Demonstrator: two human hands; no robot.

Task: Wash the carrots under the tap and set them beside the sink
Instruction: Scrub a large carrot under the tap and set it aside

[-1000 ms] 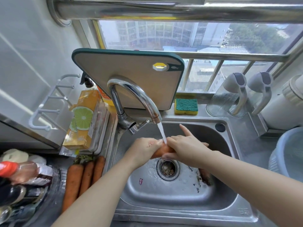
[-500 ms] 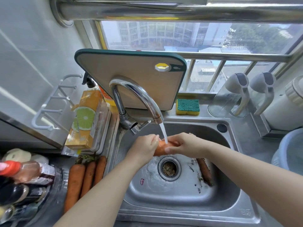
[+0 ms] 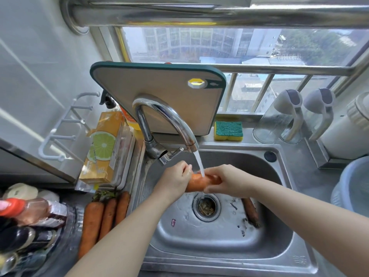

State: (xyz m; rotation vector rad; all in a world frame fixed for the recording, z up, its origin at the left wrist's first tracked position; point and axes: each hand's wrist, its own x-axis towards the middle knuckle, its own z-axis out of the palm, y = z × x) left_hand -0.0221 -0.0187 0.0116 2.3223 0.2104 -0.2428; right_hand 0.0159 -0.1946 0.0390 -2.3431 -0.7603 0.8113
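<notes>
Each hand's grip curls round one end of the carrot (image 3: 199, 181), left hand (image 3: 175, 181) and right hand (image 3: 226, 181) holding it under the tap (image 3: 171, 120) above the drain (image 3: 206, 206) of the sink (image 3: 219, 263); rolling it should rinse every side.

Grips a carrot (image 3: 199, 181) with left hand (image 3: 173, 181) and right hand (image 3: 229, 181) under the running tap (image 3: 169, 116), above the sink (image 3: 219, 246), with three carrots (image 3: 107, 214) lying left of it.
</notes>
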